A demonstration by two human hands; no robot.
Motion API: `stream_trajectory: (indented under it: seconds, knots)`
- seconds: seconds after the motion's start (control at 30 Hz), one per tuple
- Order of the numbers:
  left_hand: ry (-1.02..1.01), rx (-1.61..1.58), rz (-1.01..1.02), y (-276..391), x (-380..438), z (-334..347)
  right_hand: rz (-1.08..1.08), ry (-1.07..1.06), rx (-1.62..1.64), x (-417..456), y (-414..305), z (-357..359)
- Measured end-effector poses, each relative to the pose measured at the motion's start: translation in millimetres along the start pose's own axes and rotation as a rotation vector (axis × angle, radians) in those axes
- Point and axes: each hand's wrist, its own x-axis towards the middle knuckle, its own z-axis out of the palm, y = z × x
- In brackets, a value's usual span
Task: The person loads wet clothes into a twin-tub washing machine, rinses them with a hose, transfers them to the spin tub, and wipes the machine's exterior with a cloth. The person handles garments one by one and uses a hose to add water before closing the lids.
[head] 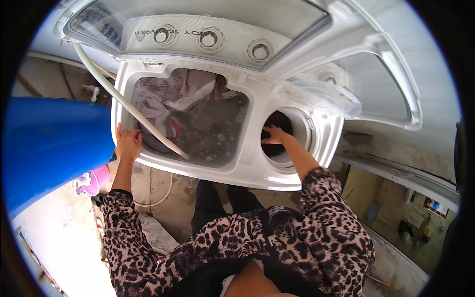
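A white twin-tub washing machine [246, 148] stands before me with both lids raised. In its left tub, wet clothes [178, 85] lie in murky grey water [211, 126], and a pale hose [148, 128] hangs over that tub with its end at the water. My left hand [128, 144] rests on the machine's front left rim, its fingers apart and nothing seen in it. My right hand [273, 134] reaches into the round spin tub [302, 130], over dark contents [276, 120], fingers spread. Whether its fingertips touch the contents is unclear. A clear plastic inner cover [323, 96] stands tilted behind the spin tub.
A large blue barrel [55, 144] is close on the left, with a pink bucket [97, 180] below it. A tap [91, 91] sits behind the barrel. A thin hose [169, 193] curves along the floor by my legs. At right is a window or framed opening [400, 208].
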Motion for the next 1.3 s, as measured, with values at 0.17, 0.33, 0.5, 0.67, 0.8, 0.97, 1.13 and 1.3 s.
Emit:
stream_trajectory:
  seconds: [0.17, 0.33, 0.5, 0.67, 0.8, 0.97, 1.13, 1.3]
  knots:
    - [-0.025, 0.096, -0.01, -14.4, -2.2, 7.7, -0.4, 1.432, -0.026, -159.0, -47.2, -111.1]
    - [-0.062, 0.156, 0.001, -14.8, 5.8, 8.7, -0.215, 1.611, -0.341, -217.4, -36.3, -177.4]
    - [-0.04, 0.144, 0.025, -27.8, 6.2, 24.4, -0.124, 1.204, -0.087, -220.8, -33.4, -85.9]
    - [-0.058, 0.145, 0.009, -20.7, 10.6, 26.2, -0.206, 1.084, 0.085, -150.8, -49.7, 32.1]
    - [-0.071, 0.19, -0.036, -24.2, 8.0, 24.7, -0.143, 1.072, -0.028, -96.6, -66.8, 57.5]
    - [-0.037, 0.131, -0.035, -25.8, 4.0, 22.3, -0.07, 1.052, -0.141, -85.5, -74.8, 62.1]
    - [-0.038, 0.131, -0.03, -19.9, 11.3, 30.2, -0.158, 1.051, -0.048, -95.0, -74.3, 42.9]
    - [-0.002, 0.121, -0.073, -36.1, 0.5, 22.0, -0.361, 1.73, -0.403, -224.3, -101.6, -192.3]
